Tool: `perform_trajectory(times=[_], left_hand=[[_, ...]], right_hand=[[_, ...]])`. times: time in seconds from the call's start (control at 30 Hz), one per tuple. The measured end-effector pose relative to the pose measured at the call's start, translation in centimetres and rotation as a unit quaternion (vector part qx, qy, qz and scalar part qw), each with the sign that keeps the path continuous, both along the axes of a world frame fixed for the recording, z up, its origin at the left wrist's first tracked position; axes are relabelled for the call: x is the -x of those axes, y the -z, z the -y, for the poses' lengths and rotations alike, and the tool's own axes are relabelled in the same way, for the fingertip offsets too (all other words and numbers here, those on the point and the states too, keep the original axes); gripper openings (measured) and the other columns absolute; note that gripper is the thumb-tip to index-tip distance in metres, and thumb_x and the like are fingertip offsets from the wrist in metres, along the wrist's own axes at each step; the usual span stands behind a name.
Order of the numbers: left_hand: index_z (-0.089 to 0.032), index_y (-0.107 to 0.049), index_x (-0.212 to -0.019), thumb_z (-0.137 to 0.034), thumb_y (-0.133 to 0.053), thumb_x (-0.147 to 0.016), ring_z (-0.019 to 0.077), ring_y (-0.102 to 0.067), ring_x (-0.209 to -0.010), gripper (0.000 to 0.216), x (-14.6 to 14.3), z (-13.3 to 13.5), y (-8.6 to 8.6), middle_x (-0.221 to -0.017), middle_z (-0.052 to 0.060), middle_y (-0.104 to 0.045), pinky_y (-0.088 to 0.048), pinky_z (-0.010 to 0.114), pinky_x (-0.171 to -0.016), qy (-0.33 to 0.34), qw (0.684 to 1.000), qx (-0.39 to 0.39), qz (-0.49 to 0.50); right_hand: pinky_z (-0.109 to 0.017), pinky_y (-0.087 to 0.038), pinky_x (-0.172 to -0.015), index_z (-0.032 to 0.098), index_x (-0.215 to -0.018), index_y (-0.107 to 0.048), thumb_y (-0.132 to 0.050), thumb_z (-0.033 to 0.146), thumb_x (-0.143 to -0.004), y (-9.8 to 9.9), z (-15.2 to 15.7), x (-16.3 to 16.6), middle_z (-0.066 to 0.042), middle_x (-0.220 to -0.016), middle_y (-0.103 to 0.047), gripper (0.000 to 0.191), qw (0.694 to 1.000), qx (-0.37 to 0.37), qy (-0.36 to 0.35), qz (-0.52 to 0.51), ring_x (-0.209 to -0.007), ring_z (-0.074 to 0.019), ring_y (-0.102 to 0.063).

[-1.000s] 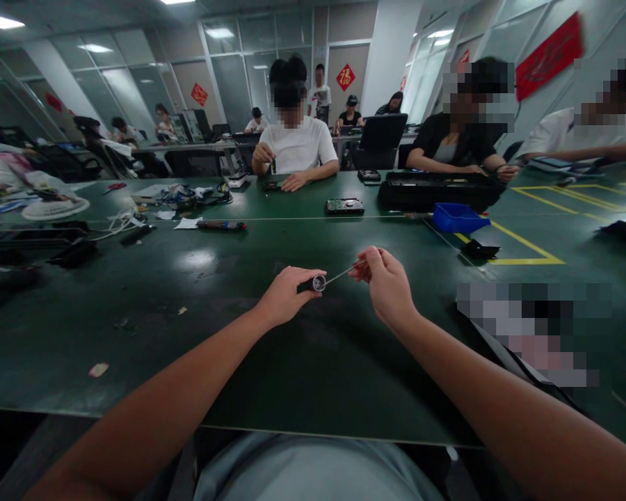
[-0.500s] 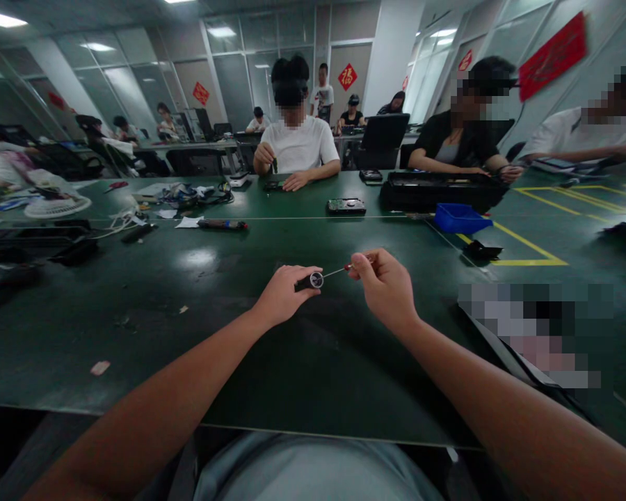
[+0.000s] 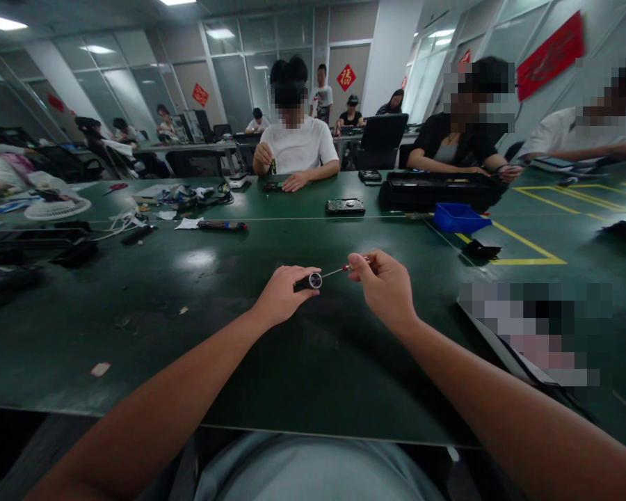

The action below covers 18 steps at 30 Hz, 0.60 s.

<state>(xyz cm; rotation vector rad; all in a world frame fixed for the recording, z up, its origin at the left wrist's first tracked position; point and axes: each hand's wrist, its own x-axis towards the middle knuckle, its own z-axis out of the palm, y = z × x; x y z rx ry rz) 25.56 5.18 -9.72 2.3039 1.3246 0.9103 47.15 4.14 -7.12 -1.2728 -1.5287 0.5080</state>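
Head camera view: two bare forearms reach out over a dark green surface [image 3: 313, 376]. The left hand [image 3: 283, 298] is closed around a small dark cylinder [image 3: 307, 282], held just above the surface with its silver-ringed end turned toward the other hand, probably so the end is reachable. The right hand [image 3: 387, 287] pinches a thin metal rod [image 3: 336, 271] between fingertips, its tip touching that ringed end. A blue tray [image 3: 459, 217] sits well beyond, to the right.

Open worktop [image 3: 292, 376] lies near and left of the left hand [image 3: 282, 296]. Beyond the right hand [image 3: 386, 289]: drive [image 3: 345, 206], blue bin [image 3: 458, 217], black part [image 3: 480, 249]. Blurred thing [image 3: 532, 327] blocks near right.
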Motion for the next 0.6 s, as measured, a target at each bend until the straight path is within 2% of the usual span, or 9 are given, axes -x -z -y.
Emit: perform_trajectory(times=[0.2, 0.3, 0.37, 0.5, 0.6], left_hand=[[-0.027, -0.064, -0.125, -0.029, -0.071, -0.087, 0.0237, -0.06, -0.111, 0.039, -0.01, 0.13, -0.13, -0.12, 0.004, -0.069, -0.043, 0.043, -0.1, -0.005, 1.0, -0.006, 0.002], [-0.026, -0.065, -0.124, -0.029, -0.072, -0.086, 0.0236, -0.06, -0.109, 0.038, 0.01, 0.08, -0.05, -0.118, 0.004, -0.069, -0.043, 0.043, -0.099, -0.005, 1.0, -0.007, 0.001], [-0.026, -0.065, -0.124, -0.028, -0.073, -0.085, 0.0235, -0.06, -0.11, 0.039, 0.03, -0.01, 0.04, -0.118, 0.004, -0.069, -0.043, 0.043, -0.1, -0.006, 1.0, -0.007, 0.003], [-0.026, -0.065, -0.124, -0.025, -0.073, -0.085, 0.0232, -0.06, -0.112, 0.04, 0.0, -0.11, 0.07, -0.121, 0.004, -0.069, -0.042, 0.043, -0.102, -0.01, 1.0, -0.006, 0.006], [-0.026, -0.066, -0.122, -0.025, -0.074, -0.084, 0.0236, -0.061, -0.11, 0.039, -0.05, -0.04, -0.02, -0.119, 0.004, -0.069, -0.043, 0.043, -0.1, -0.005, 1.0, -0.005, 0.002]], right_hand=[[-0.029, -0.036, -0.052, 0.022, -0.059, -0.059, -0.062, 0.058, -0.086, -0.29, 0.18, -0.06, 0.001, -0.05, -0.059, 0.045, 0.998, -0.02, 0.023, 0.052, -0.048, -0.0137, -0.052], [-0.03, -0.035, -0.053, 0.022, -0.057, -0.055, -0.062, 0.054, -0.087, -0.37, 0.31, -0.08, 0.002, -0.05, -0.056, 0.044, 0.996, -0.043, 0.016, 0.079, -0.048, -0.0132, -0.049], [-0.03, -0.036, -0.054, 0.022, -0.062, -0.057, -0.062, 0.049, -0.088, -0.29, 0.33, -0.11, 0.001, -0.054, -0.058, 0.038, 0.995, -0.054, 0.001, 0.088, -0.05, -0.0136, -0.051], [-0.03, -0.043, -0.06, 0.021, -0.084, -0.064, -0.058, 0.039, -0.091, 0.01, 0.34, -0.15, -0.003, -0.073, -0.069, 0.02, 0.994, -0.056, -0.054, 0.074, -0.067, -0.0177, -0.064], [-0.031, -0.045, -0.06, 0.021, -0.093, -0.065, -0.057, 0.034, -0.09, 0.05, 0.47, -0.14, -0.004, -0.08, -0.071, 0.015, 0.993, -0.046, -0.087, 0.061, -0.073, -0.0196, -0.067]])
